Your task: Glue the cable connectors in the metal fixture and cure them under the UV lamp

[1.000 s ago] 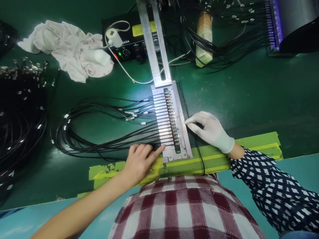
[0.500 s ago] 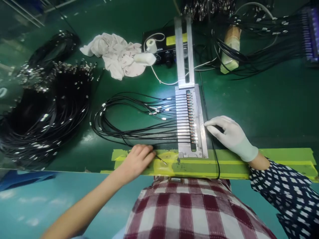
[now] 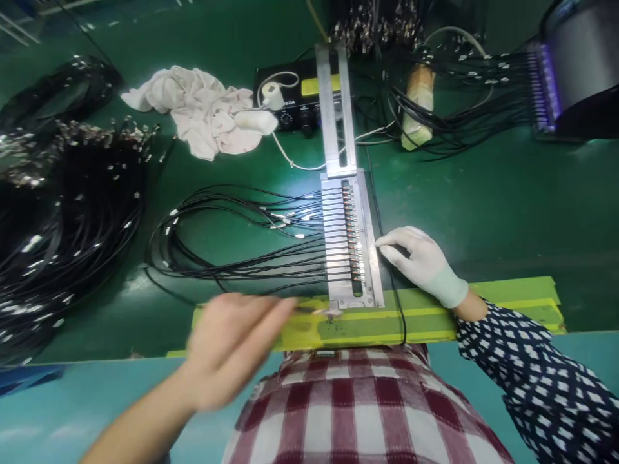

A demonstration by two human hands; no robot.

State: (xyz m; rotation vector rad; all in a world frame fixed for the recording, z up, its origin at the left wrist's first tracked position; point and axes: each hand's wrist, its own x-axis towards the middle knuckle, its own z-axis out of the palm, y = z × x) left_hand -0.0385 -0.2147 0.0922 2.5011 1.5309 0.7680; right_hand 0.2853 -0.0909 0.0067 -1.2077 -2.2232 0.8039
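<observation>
My bare left hand (image 3: 232, 348), blurred, grips a black cable close to its metal tip (image 3: 329, 312). That tip points right, by the lower end of a metal fixture (image 3: 336, 251). Across the plate lie several black cables (image 3: 261, 267), their connector ends lined up along a slot; the cables loop out to the left. My right hand (image 3: 420, 261), in a white glove, has thumb and forefinger brought together against the fixture's right edge. A thin black cord (image 3: 382, 225) runs beside that edge, under the hand.
Cable bundles (image 3: 91, 219) fill the left side. Behind stand a crumpled cloth (image 3: 203, 116), a black control box (image 3: 294, 96) and a taped block (image 3: 418, 109). A violet-lit unit (image 3: 551, 96) sits far right. Yellow-green tape (image 3: 507, 299) lines the front edge.
My left hand has lifted toward me and right, bringing the cable tip up to the fixture's lower end. The right hand stays at the fixture's edge. The view has shifted right.
</observation>
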